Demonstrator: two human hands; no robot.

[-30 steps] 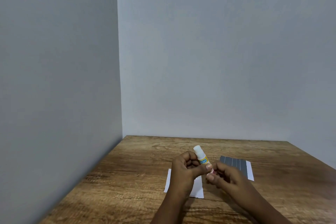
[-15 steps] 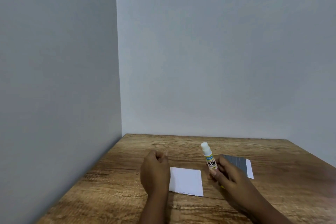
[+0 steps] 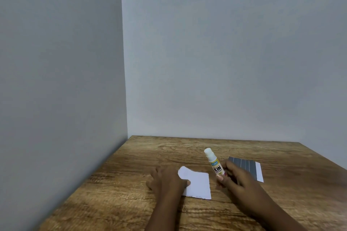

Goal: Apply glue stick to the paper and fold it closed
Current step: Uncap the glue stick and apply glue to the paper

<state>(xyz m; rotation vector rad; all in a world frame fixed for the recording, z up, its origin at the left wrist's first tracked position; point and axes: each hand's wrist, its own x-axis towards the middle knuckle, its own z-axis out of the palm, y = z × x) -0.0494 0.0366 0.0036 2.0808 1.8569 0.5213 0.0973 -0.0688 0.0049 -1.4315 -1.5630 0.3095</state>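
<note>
Holding a glue stick upright above a wooden desk, the right hand is clenching the tube's lower end between thumb and fingers, the white tip pointing up and tilting slightly left. The left hand is lying on the desk at the left edge of a white paper, its thumb pressing on the sheet while the paper's far left corner is curling up beside the knuckles; whether that hand is gripping the sheet cannot be told. The paper is lying near the desk's middle, just left of the glue stick. A grey striped sheet with a white margin is lying behind the right hand, partly covered by it. Bare wood is stretching toward the far edge, where the desk is meeting two grey walls.
</note>
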